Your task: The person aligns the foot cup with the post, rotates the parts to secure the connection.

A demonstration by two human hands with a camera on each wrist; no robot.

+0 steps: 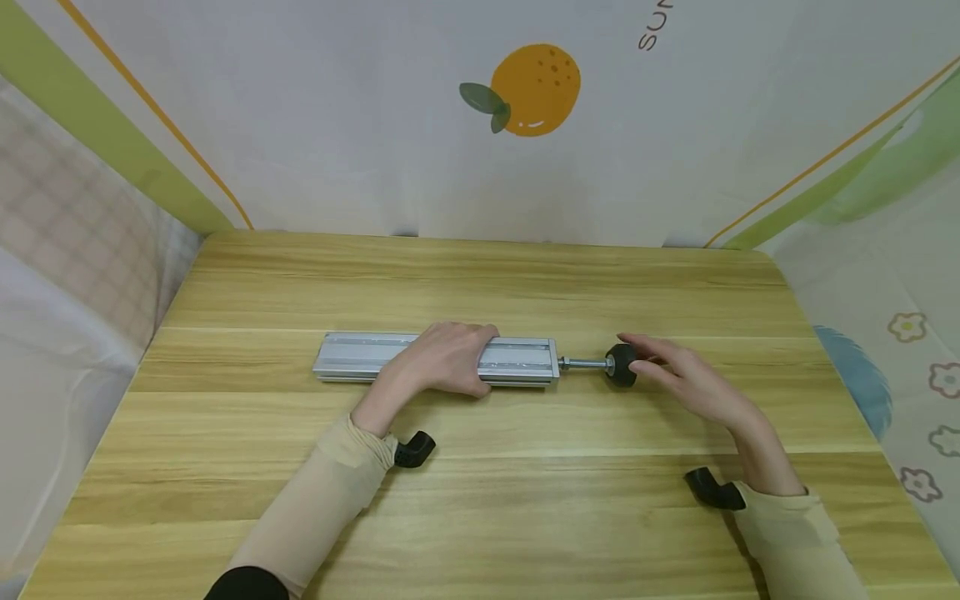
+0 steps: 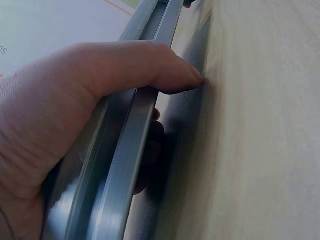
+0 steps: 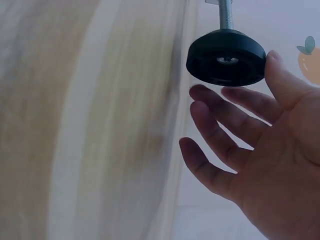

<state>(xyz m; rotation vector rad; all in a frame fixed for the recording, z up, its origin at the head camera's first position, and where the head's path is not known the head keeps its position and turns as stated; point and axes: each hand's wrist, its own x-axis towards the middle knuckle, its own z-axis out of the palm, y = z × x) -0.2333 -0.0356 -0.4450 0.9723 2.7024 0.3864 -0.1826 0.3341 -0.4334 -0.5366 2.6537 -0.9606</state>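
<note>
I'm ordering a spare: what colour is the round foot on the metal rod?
The foot is black, seen best in the right wrist view.

A wooden table (image 1: 540,525) with grain running side to side stands before a white cloth (image 1: 337,125) printed with an orange (image 1: 536,90) and a few letters (image 1: 652,32). The right-hand cloth (image 1: 862,283) bears flowers (image 1: 945,379) and a blue patch (image 1: 855,383); the left-hand one, pale checks (image 1: 82,192).

The left hand (image 1: 446,358) grips palm-down with its thumb (image 2: 160,70) toward the body, while the right hand (image 1: 697,383), to its right, points toward it, thumb (image 3: 286,82) and loosely bent fingers (image 3: 217,134) parted.
</note>
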